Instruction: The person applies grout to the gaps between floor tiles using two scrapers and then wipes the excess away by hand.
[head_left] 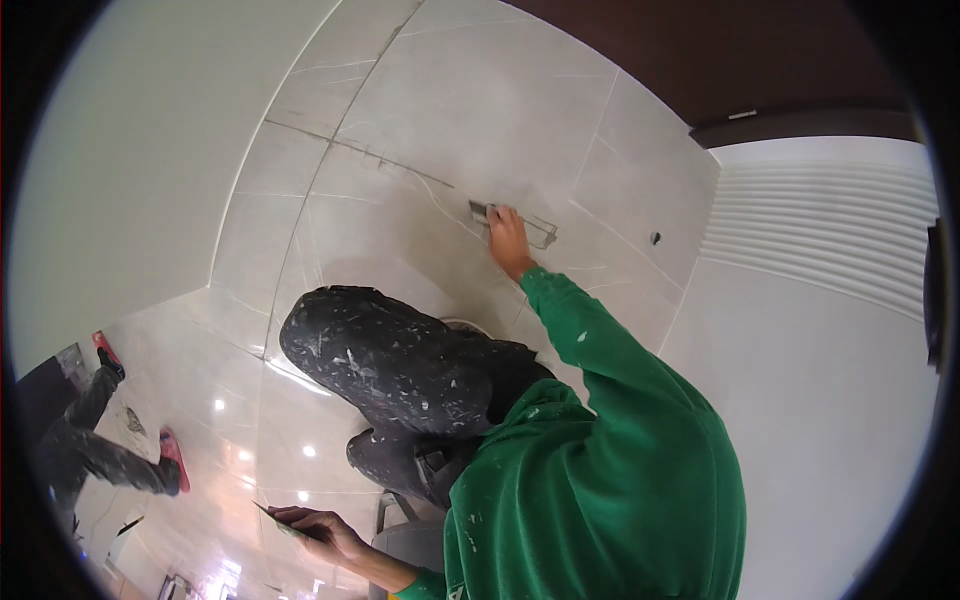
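Head view: the right grip (508, 240) is closed, narrow, on the right blade (478, 211), which lies just to its left at the floor (480, 80); its exact tilt is unclear. The left grip (335, 537), well apart below and to the left, pinches the left blade (275, 518), thin and pointing away from the fingers.

If the right blade tips onto a corner, it could scratch the glossy tile; too hard a push might drag the grey smear (550, 236), just right of that grip, over a wider patch. The seam (390, 160) runs up and left from the right blade, so a sideways slip would likely miss it. The arm reaches well out, and overbalancing could jolt the stroke.

The bent knee (400, 350) stands between the two grips, barring a straight pass from one to the other; a pale rim (465, 325) shows partly behind it, too hidden to name. A dark round hole (655, 238) lies right of the right grip, the ribbed panel (810, 220) farther off. Beyond the left grip, up and left, are a co-worker's red shoes (174, 460).
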